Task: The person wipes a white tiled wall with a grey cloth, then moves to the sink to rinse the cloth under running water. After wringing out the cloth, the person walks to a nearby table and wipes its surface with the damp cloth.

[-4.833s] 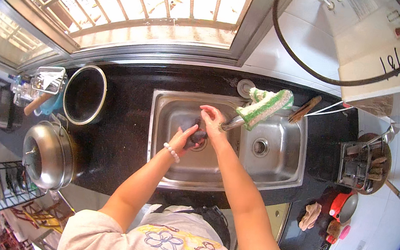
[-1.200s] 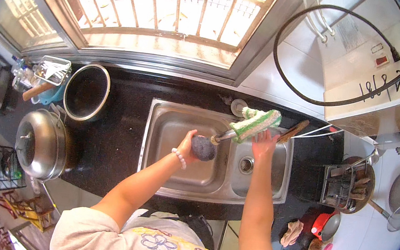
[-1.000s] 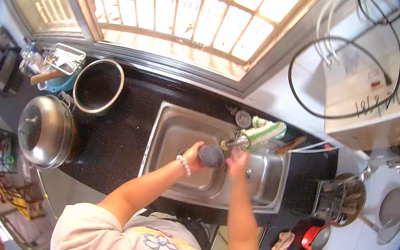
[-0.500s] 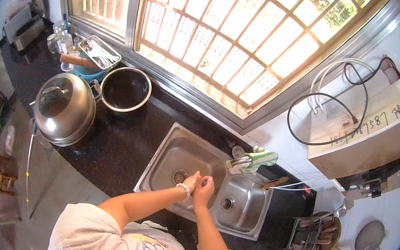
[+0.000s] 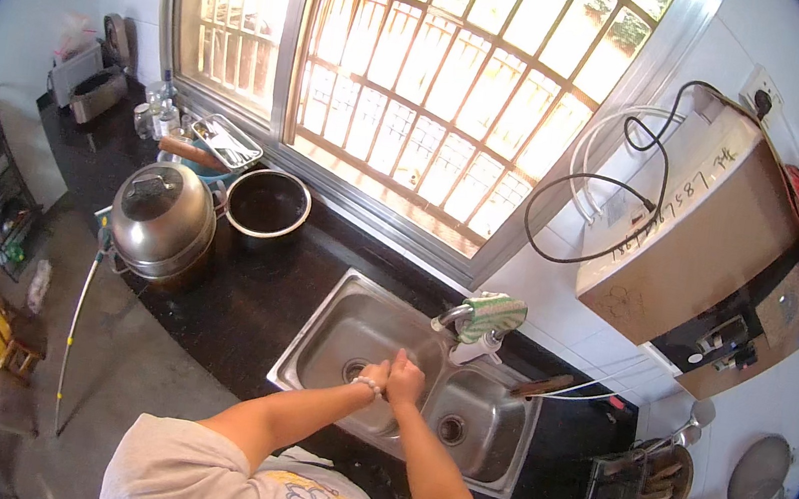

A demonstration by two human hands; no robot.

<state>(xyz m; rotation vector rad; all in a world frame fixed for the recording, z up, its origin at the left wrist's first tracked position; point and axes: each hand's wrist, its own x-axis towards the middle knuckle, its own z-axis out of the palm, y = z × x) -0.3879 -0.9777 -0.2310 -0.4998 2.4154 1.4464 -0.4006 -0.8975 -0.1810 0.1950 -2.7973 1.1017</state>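
Both my hands are together over the steel double sink (image 5: 311,327), above the divider side of its larger left basin. My left hand (image 5: 375,375), with a pale beaded bracelet at its wrist, is closed and pressed against the right. My right hand (image 5: 405,382) is closed too, its thumb side turned up. Whatever lies between the fingers is hidden. Just beyond them stands the faucet (image 5: 452,317), with a green-and-white striped cloth (image 5: 495,315) draped over it. No running water can be made out.
A large lidded steel pot (image 5: 160,213) and a dark round basin (image 5: 267,204) stand on the black counter (image 5: 241,304) to the left. A utensil rack (image 5: 612,488) is at right. A water heater (image 5: 691,222) juts from the right wall, with a looped black cable.
The view has shifted a little. My hands stay together over the sink, and a dark spot seen at the right hand's fingers before no longer shows.
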